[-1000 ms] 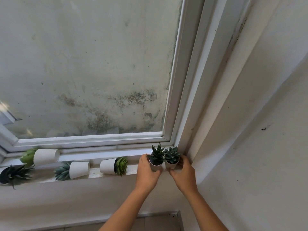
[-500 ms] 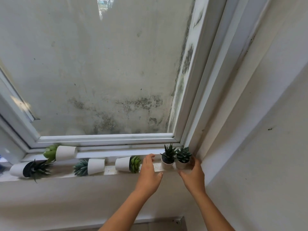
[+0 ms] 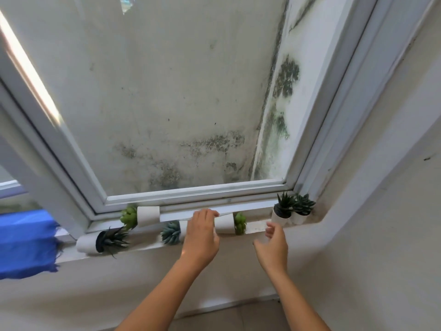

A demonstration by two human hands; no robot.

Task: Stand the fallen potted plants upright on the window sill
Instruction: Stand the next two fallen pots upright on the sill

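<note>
Four fallen potted succulents lying along the window sill (image 3: 256, 227) at lower centre: dark spiky one (image 3: 100, 241) far left, light green one (image 3: 143, 215) behind, blue-green one (image 3: 172, 232), green one (image 3: 229, 224). Two upright pots (image 3: 290, 211) at lower right corner. Left hand (image 3: 201, 236) over the sill between the middle pots, grasp impossible to tell. Right hand (image 3: 273, 247) released, fingers spread, empty. Blue cloth (image 3: 25, 242) at left edge.

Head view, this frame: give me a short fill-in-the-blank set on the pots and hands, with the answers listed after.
1. The number of pots standing upright at the sill's right end is ____.
2. The number of pots lying on their sides is ____.
3. The left hand reaches over the fallen pots while the right hand holds ____.
4. The cloth at the left edge is coloured ____.

Answers: two; four; nothing; blue
</note>
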